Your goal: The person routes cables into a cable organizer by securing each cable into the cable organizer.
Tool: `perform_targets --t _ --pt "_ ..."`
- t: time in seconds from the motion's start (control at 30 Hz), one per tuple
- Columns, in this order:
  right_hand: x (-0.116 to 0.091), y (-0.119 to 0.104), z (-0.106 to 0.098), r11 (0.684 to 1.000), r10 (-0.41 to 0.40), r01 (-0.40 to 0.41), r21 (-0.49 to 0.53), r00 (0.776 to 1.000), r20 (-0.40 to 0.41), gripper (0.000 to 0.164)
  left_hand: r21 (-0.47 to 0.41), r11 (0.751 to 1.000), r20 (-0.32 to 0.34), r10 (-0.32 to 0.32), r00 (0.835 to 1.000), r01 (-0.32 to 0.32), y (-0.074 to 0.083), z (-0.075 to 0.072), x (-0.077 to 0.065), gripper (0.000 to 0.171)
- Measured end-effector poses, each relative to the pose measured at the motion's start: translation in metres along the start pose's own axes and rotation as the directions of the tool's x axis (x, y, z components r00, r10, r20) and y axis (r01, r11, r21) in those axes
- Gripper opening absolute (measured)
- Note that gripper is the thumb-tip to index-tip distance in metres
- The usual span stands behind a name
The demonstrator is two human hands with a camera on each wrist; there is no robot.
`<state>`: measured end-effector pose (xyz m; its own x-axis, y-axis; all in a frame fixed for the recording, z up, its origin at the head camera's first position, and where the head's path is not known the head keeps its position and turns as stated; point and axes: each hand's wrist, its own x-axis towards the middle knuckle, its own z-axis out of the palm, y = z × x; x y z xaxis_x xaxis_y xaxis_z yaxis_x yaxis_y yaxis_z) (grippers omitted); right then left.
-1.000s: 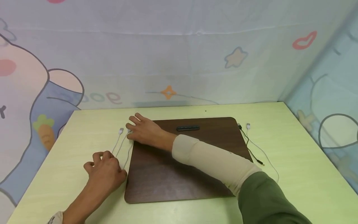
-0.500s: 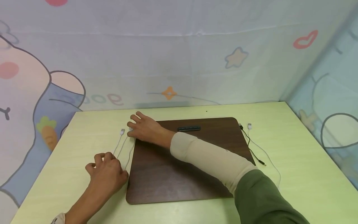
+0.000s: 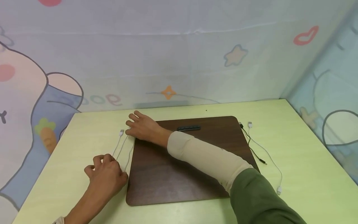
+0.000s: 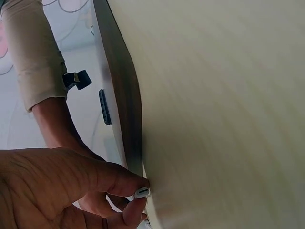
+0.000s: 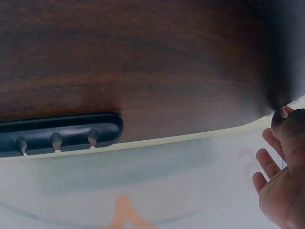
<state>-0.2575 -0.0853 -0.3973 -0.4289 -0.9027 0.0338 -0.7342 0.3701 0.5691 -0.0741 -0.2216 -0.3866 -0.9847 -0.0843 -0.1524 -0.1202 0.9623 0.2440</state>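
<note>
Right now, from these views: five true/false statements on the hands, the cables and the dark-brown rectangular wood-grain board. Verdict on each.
1. A dark slotted strip lies on the board. True.
2. The left hand is holding that strip. False: it pinches a small white plug.
3. The right hand is at the board's near right corner. False: it's at the far left corner.
4. A thin black cable lies along the board's right edge. True.
5. A thin white cable right of the board has a plug at each end. True.
</note>
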Motion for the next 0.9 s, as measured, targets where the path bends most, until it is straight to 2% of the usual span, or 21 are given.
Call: perform_targets --t 0.4,0.53,0.7,0.9 --pt "0.001 0.003 0.004 1.000 -0.012 0.012 0.019 1.000 0.017 0.034 0.008 1.000 -0.019 -0.003 1.000 0.003 0.001 0.002 -0.001 0.031" --pt "-0.001 0.006 0.005 0.995 -0.003 0.000 0.101 0.999 0.035 0.032 0.004 1.000 -0.010 -0.003 1.000 0.003 0.002 0.003 -0.001 0.034" --pt "-0.003 0.011 0.005 0.973 0.013 -0.034 0.230 0.995 0.095 0.034 -0.004 1.000 -0.011 -0.003 1.000 0.003 0.004 0.005 -0.001 0.034" --pt "-0.002 0.012 0.003 0.958 0.012 -0.037 0.285 0.996 0.091 0.031 0.008 1.000 -0.013 -0.013 1.000 0.013 0.001 0.004 -0.001 0.034"
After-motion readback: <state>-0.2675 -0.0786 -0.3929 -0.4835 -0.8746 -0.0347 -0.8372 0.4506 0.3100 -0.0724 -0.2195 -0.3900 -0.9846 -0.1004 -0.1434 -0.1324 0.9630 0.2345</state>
